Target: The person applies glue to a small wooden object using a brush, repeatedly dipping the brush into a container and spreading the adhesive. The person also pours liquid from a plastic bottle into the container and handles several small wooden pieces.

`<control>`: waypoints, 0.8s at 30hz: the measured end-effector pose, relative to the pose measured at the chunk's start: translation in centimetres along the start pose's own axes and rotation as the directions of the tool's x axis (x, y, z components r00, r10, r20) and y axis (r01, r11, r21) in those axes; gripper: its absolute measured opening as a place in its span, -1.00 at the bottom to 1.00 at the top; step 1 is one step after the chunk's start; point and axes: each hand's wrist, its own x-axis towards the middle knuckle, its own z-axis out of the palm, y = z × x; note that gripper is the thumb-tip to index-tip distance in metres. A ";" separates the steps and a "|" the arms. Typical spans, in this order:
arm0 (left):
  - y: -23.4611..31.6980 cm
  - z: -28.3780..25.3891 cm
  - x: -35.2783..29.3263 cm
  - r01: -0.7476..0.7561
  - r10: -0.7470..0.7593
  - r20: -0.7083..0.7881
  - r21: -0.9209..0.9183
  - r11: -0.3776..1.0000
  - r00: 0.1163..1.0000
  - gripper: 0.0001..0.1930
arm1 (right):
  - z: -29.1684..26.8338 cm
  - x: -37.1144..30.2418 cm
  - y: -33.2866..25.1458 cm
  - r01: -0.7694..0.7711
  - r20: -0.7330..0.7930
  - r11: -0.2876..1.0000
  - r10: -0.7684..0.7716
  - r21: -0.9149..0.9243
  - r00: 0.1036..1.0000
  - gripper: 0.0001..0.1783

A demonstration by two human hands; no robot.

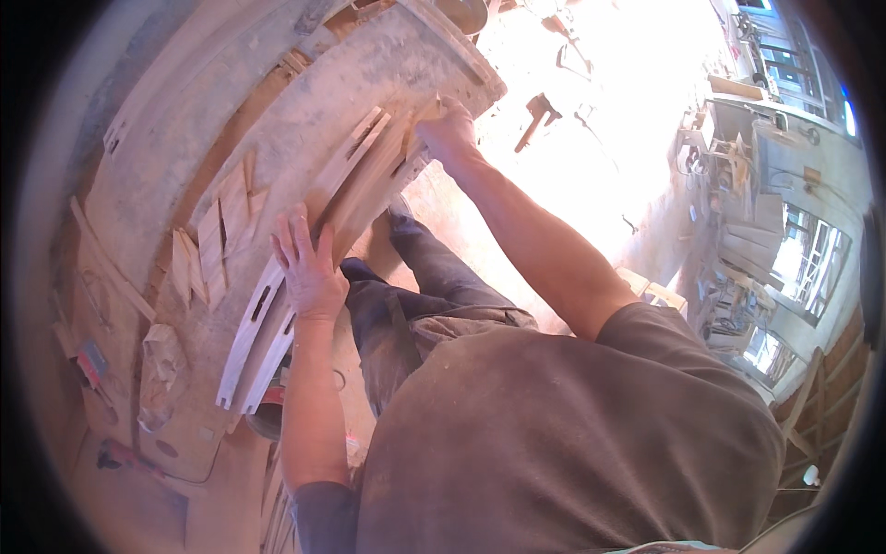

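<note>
Two long wooden rails (247, 334) with slots cut in them lie side by side along the near edge of the workbench (208, 125). Across their middle rests my left hand (311, 270), fingers spread and pressed flat on the wood. My right hand (448, 132) is closed at the far end of the rails, by the bench's edge. What it grips is hidden by the fingers and the glare. Left of my left hand, several short pointed wood offcuts (235, 208) lie loose on the bench.
A crumpled paper or plastic bag (161, 374) and a red-and-blue item (92, 362) lie at the bench's left end, with a corded red tool (115, 455) below. A hatchet-like tool (535, 118) lies on the bright floor. Stacked wood and machines (738, 222) line the right.
</note>
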 end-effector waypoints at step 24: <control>11.4 5.5 20.2 -0.036 0.035 0.042 0.010 0.999 0.999 -0.26 | -19.6 1.3 3.4 -0.372 0.204 0.714 0.313 0.593 0.927 -0.80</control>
